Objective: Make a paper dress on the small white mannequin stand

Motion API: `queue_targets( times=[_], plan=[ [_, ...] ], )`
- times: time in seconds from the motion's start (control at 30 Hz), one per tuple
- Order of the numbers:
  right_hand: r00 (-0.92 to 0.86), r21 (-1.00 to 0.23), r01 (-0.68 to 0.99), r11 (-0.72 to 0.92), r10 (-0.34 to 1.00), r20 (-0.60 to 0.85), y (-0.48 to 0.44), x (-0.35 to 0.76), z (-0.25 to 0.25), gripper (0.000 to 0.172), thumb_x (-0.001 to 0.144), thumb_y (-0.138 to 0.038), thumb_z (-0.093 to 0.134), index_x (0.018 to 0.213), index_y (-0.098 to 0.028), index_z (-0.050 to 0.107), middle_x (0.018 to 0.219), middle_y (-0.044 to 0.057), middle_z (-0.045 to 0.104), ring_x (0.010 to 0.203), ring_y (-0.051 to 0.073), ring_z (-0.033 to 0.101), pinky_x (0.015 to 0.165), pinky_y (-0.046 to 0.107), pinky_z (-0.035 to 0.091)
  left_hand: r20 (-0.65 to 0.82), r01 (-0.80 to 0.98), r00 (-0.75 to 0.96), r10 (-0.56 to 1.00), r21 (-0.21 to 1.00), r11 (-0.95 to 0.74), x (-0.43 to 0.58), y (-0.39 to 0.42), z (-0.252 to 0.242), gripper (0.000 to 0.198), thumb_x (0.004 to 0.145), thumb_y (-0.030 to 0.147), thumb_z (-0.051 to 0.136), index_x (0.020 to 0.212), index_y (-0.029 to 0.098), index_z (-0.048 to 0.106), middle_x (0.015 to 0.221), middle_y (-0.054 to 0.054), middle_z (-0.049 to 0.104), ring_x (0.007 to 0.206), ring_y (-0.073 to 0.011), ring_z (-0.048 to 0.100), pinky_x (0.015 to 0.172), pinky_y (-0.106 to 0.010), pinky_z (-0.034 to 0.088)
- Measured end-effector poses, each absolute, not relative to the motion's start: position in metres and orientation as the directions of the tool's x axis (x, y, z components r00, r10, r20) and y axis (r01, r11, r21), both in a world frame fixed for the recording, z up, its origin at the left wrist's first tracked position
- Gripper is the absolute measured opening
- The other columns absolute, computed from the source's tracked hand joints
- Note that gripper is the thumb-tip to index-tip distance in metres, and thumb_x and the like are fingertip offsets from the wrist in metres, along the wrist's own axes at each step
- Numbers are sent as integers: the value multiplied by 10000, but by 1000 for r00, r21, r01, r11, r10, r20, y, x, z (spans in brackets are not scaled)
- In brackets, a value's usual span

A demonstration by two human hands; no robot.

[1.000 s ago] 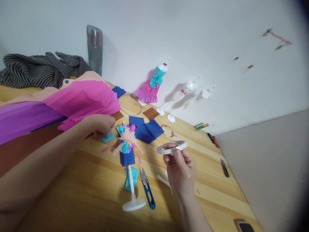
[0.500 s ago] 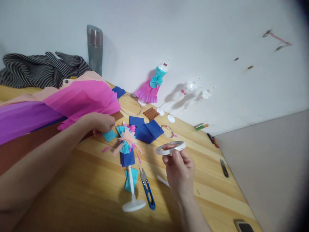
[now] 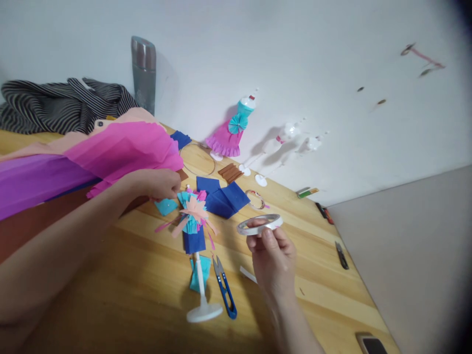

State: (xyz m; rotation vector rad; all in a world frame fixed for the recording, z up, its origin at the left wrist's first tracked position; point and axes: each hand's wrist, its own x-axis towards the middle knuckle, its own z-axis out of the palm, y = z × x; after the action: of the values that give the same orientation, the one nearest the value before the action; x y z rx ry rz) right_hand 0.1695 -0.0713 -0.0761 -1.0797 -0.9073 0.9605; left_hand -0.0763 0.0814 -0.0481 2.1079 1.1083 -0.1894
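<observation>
My right hand (image 3: 272,251) is closed on a white roll of tape (image 3: 260,224), held a little above the wooden table (image 3: 140,275). My left hand (image 3: 157,184) pinches a small teal piece of crepe paper (image 3: 165,205) just off the table, beside the pink crepe paper (image 3: 121,150). Between my hands lies a mannequin stand (image 3: 197,231) dressed in blue, teal and peach paper, with its white base (image 3: 204,311) toward me. Blue thread snips (image 3: 224,289) lie right of its pole.
Folded blue paper (image 3: 223,196) lies behind the mannequin. A second mannequin in a pink dress (image 3: 230,135) and two bare ones (image 3: 295,142) lean at the wall. A steel flask (image 3: 143,73), striped cloth (image 3: 62,105), a wire ring (image 3: 198,160) and a phone (image 3: 372,343) are about.
My left hand has lifted the teal paper piece slightly and moved a little right toward the mannequin. My right hand with the tape has shifted slightly left.
</observation>
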Motion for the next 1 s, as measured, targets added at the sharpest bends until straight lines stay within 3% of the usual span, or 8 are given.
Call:
queue_targets(
  times=[0.13,0.23,0.4,0.53,0.73,1.0],
  plan=[
    [291,-961,-245,129,955,54,-70,167,-75,200,719,-374,754,787,-186,748,783,43,658,497,67,448,457,209,303,-246,629,657,713,700,-339,-57,66,-36,155,726,217,493,580,165,505,531,9,543,470,-109,536,451,-189,376],
    [269,-953,-287,101,963,21,-70,166,-74,207,707,-384,761,787,-193,753,760,37,655,480,59,420,450,212,281,-99,390,670,735,890,-236,-38,44,-33,138,721,251,523,640,150,570,561,8,575,496,-110,558,461,-190,385],
    [263,-959,-268,95,964,22,-72,163,-73,228,676,-388,782,801,-197,766,702,33,646,478,68,412,453,221,277,-69,327,692,719,917,-226,-13,8,-37,184,746,248,516,683,146,657,537,13,601,520,-106,550,498,-203,370],
    [288,-969,-216,123,956,58,-75,161,-74,209,677,-373,781,798,-204,769,785,36,652,501,68,438,471,227,298,-53,456,630,775,833,-314,-3,-7,-42,187,754,228,529,707,171,702,569,9,639,548,-118,534,535,-232,354],
    [294,-969,-200,147,952,84,-76,159,-75,170,692,-346,765,792,-210,765,801,42,655,505,74,425,475,237,324,206,553,623,755,566,-611,5,-19,-51,226,842,160,479,716,152,666,677,-40,666,675,-165,597,700,-300,428],
    [319,-969,-198,148,944,79,-74,158,-74,197,683,-367,759,778,-194,764,780,43,651,490,73,413,465,238,314,417,552,720,554,139,-822,3,-30,-56,219,784,21,409,692,157,553,636,-41,595,563,-176,570,520,-270,410]
  ],
)
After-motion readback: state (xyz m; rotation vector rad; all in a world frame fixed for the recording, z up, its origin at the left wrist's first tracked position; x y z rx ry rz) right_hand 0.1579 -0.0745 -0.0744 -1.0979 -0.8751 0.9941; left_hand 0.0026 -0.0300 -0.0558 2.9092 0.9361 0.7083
